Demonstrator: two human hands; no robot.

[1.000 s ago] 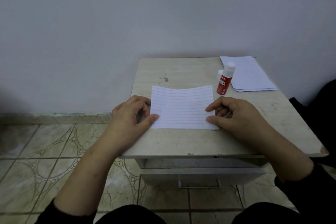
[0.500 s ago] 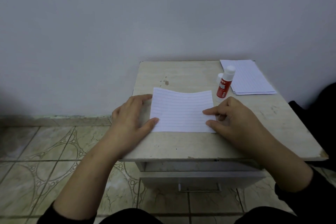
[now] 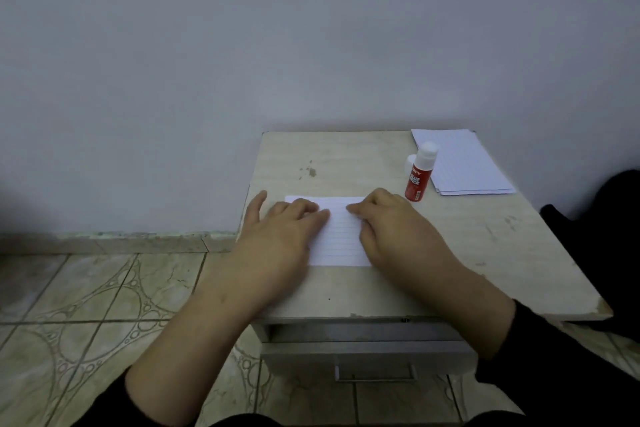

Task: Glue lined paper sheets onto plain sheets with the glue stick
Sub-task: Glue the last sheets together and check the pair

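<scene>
Both forearms reach forward from dark sleeves pushed back near the elbows, converging toward the middle. The left hand (image 3: 284,229) lies palm down, its fingers extended and close together, pointing forward and slightly right, with the thumb splayed off to the left side (its tip is the farthest-left part of the hand). The right hand (image 3: 394,229) also lies palm down, fingers fairly straight and angled toward the left, the index fingertip nearly meeting the left hand's fingertips. The 2 hands sit side by side, close but apart. Both wrists are low and roughly level with the knuckles.
</scene>
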